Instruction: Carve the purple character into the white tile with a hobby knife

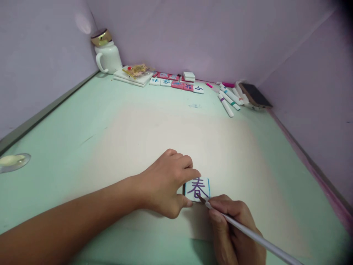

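Observation:
A small white square tile (207,184) with a blue edge and a purple Chinese character lies in front of me. My left hand (173,180) grips it by its left side, index finger at the top edge and thumb at the bottom edge. In my right hand (237,228) is a paintbrush (256,235) with a pale handle, pinched between thumb and fingers near the bristles. Its dark tip touches the lower part of the character. Beneath the tile lies a large pale sheet (154,129) on the green tabletop (63,129).
Lettered tiles (178,84) line the back, with a stack of blank tiles (189,76) nearby. White markers (225,105) and a phone (255,95) sit at back right. A white mug (110,59) and a plastic packet (136,70) stand back left. A spoon-like dish (15,162) lies left.

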{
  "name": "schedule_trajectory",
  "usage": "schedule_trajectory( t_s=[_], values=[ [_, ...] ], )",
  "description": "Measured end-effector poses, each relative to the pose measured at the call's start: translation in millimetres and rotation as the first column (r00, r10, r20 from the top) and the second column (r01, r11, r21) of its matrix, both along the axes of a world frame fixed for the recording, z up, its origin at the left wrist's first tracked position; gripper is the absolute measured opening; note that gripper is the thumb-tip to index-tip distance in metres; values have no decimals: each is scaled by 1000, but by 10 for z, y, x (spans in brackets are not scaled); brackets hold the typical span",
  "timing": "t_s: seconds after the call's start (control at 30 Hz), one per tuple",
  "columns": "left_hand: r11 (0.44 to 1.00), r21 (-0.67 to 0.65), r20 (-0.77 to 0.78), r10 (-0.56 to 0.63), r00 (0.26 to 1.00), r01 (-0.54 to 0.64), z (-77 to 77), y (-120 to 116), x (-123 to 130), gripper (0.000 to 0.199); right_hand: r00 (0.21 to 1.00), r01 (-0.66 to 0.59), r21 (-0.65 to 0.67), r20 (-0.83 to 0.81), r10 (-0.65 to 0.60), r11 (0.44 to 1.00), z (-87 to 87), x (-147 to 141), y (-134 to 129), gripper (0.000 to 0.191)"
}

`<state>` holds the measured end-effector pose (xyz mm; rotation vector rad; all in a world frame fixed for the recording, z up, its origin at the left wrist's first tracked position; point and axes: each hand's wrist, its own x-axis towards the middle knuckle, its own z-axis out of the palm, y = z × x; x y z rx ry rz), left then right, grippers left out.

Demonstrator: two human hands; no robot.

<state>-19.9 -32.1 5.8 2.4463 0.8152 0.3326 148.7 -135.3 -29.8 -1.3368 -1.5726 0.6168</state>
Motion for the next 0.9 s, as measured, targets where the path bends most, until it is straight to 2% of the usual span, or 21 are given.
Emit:
schedule_trajectory(
  t_s=[0.3,0.47,0.67,0.9],
  values=[
    [1000,15,29,0,1000,-1,3,-3,1,34,999,14,149,36,-20,989,115,-52,144,11],
    [1000,28,37,6,999,-7,-6,-4,2,32,993,1,148,114,-18,989,98,-32,141,9],
    [1000,31,34,3,999,-4,-9,0,1,33,993,-7,141,115,-9,990,74,-32,122,10],
    [999,39,46,5,999,-7,-20,-8,3,33,974,82,108,202,-103,991,26,-25,47,8]
  ],
)
